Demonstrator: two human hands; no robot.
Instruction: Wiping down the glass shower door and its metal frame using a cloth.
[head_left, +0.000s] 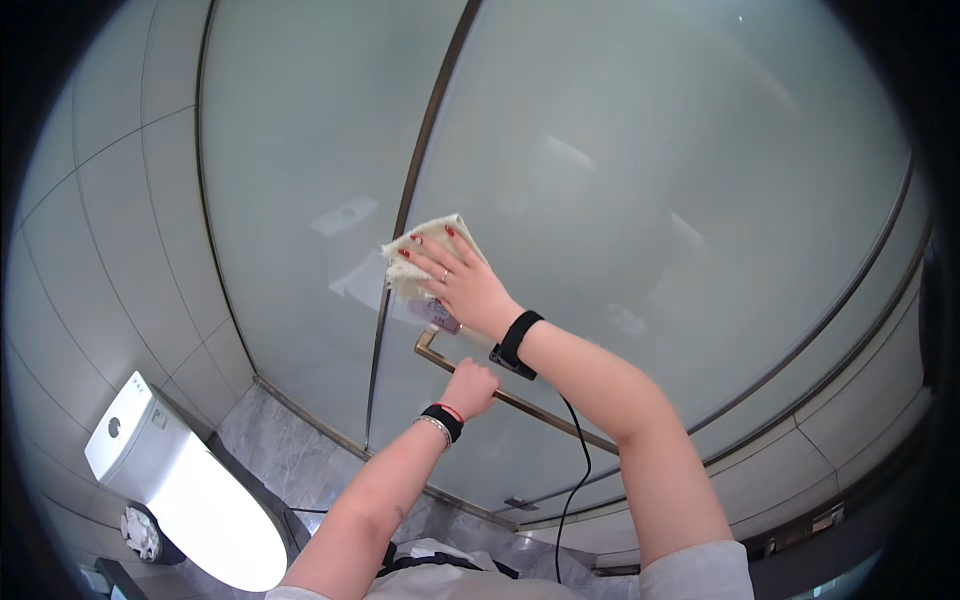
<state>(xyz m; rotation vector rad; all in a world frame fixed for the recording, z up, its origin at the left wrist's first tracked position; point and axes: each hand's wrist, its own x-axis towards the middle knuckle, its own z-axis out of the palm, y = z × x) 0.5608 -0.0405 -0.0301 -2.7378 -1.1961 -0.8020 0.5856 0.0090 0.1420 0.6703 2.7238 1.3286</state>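
A cream cloth [468, 232] lies against the frosted glass door [640, 230], over the dark vertical frame strip. My right hand [468, 283] presses on it with the fingers spread and stretched out flat. Lower down, my left hand [472, 386] is closed round the long brass-coloured door handle [545, 413]. A small pinkish label [437, 316] on the glass shows just under the cloth, beside the handle's upper end. My right thumb is mostly hidden.
A white toilet [205, 500] with its lid down stands at the lower left. Next to it is a bin [140, 533] with white paper in it. A black cable [579, 470] hangs below my right forearm. Pale tiles [120, 250] cover the left wall; the floor is grey marbled.
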